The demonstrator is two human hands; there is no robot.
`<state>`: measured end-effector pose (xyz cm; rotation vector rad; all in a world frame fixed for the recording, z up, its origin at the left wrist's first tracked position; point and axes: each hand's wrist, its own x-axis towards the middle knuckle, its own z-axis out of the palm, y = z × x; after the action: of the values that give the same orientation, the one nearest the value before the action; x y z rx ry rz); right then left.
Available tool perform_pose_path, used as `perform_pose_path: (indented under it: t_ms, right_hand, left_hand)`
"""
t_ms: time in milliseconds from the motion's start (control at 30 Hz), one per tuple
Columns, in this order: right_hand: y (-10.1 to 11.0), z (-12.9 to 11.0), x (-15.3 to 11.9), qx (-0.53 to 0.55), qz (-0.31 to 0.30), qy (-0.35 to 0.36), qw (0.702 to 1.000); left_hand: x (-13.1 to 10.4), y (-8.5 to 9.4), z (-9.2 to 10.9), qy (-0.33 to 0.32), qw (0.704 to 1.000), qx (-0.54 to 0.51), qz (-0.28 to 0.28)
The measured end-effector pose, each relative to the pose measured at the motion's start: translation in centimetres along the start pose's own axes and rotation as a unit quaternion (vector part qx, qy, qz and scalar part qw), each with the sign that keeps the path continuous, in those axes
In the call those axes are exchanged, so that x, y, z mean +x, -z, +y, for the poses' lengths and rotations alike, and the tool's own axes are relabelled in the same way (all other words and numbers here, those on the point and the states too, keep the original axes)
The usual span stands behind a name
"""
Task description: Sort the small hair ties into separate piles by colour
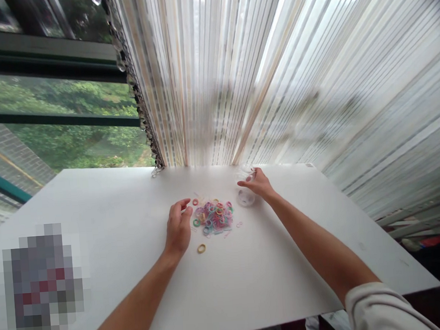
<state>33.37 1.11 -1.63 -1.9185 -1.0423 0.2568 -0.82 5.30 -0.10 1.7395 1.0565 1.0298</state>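
Curtain: striped, sheer, hanging behind the table's far edge [207, 85].
Table: white table [229, 290], filling the lower view.
Window: green-framed window [68, 95] at the left, trees outside.
Pixelated item: a pixelated item [43, 288] on the table's left side, too masked to name.
Left hand: the person's left hand [178, 227] holds nothing — fingers loosely curled, a gap between thumb and forefinger, just left of the pile.
Pile: a pile of small colored bands [216, 218], pink, purple, green and blue, mid-table between the hands.
Right hand: the right hand [259, 183] has thumb and fingers about a clear container [244, 176], beyond the pile to the right.
Clear round piece: a clear round piece [246, 199] on the table, just below that container.
Stray bands: a yellow band [201, 248] lies apart, nearer the person — a red band [195, 202] sits by the left fingertips.
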Motion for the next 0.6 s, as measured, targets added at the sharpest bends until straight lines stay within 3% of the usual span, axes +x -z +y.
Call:
perform_pose_path:
  t_ms: [167,333,467,600]
  right_hand:
    - [0.2,0.0,-0.6,-0.023,-0.021,-0.022,0.999]
    - [1.9,0.2,-4.6,-0.036,-0.023,-0.016,0.999]
    - [1.8,0.3,-7.3,-0.125,-0.041,0.059,0.990]
    - [1.3,0.5,-7.5,-0.147,-0.058,0.079,0.984]
  left_hand:
    - [0.1,-0.1,-0.2,-0.002,1.000,-0.003,-0.006]
    - [-0.1,-0.2,0.0,0.001,1.000,-0.009,-0.009]
    - [-0.2,-0.3,0.1,-0.006,1.000,-0.010,-0.019]
    - [-0.2,-0.3,-0.1,-0.003,1.000,-0.004,-0.010]
